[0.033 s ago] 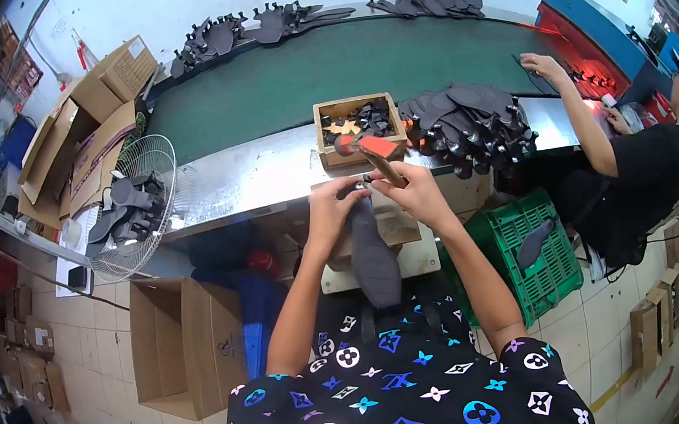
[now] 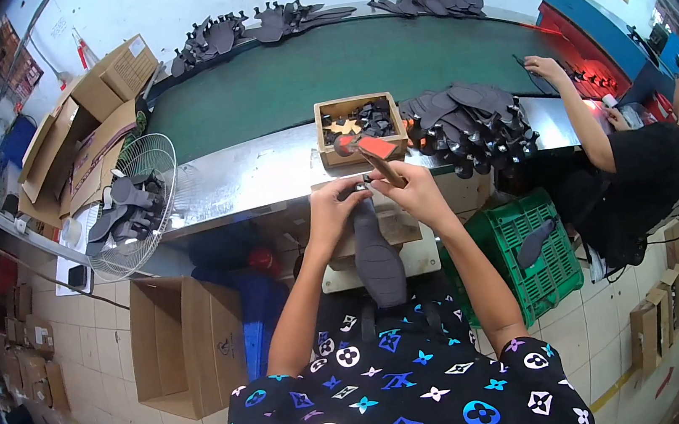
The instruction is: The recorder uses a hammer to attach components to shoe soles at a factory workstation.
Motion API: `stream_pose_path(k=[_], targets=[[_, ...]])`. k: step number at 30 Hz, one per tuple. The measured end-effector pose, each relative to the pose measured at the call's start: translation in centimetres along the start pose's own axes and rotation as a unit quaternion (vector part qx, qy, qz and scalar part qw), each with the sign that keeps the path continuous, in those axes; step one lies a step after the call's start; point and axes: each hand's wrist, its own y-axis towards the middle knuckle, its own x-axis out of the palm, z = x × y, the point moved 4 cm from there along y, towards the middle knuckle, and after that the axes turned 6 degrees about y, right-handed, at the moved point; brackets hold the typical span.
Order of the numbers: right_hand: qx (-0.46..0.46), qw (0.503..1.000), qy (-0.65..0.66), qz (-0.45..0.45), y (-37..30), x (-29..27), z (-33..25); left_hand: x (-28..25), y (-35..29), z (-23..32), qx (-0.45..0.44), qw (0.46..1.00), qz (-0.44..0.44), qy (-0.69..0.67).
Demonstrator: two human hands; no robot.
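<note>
A dark grey shoe sole (image 2: 380, 262) points its wide toe end toward me, the heel end up between my hands. My left hand (image 2: 334, 215) pinches it at the heel end, thumb and fingers closed around that tip. My right hand (image 2: 410, 196) is closed around the wooden handle of a hammer (image 2: 375, 152) with a red head, tilted up and away. The right fingertips also come close to the heel tip; whether they touch it is hard to see. Under the sole stands a wooden block (image 2: 401, 228) on a pale base.
A wooden box (image 2: 362, 156) of small dark pieces stands on the metal ledge, beside a heap of soles (image 2: 469, 124). Behind runs a green conveyor belt (image 2: 322, 70). A co-worker (image 2: 645, 149) reaches in from the right, near a green crate (image 2: 531, 256). Left are a fan guard (image 2: 135, 207) and cartons (image 2: 191, 349).
The sole's toe end has shifted slightly to the right. The co-worker's raised hand has moved a little. My hands keep nearly the same place.
</note>
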Motion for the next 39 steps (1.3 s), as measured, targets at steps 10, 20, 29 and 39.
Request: stream_pose_path(k=[10, 20, 29, 39], targets=[[-0.119, 0.987, -0.085, -0.071, 0.3, 1.0, -0.2, -0.7, -1.3, 2.2, -0.009, 0.999, 0.025, 0.032], [-0.21, 0.965, -0.144, -0.066, -0.7, 1.7, -1.6, -1.2, -1.5, 1.6, -0.022, 1.0, 0.006, 0.013], [-0.016, 0.998, -0.045, 0.051, -5.7, -1.2, -5.9, -0.4, -1.6, -0.6, -0.106, 0.978, -0.027, -0.178], [-0.074, 0.987, -0.132, 0.055, -7.8, -1.0, -9.0, -0.8, -1.9, 0.3, -0.085, 0.992, -0.05, -0.078]])
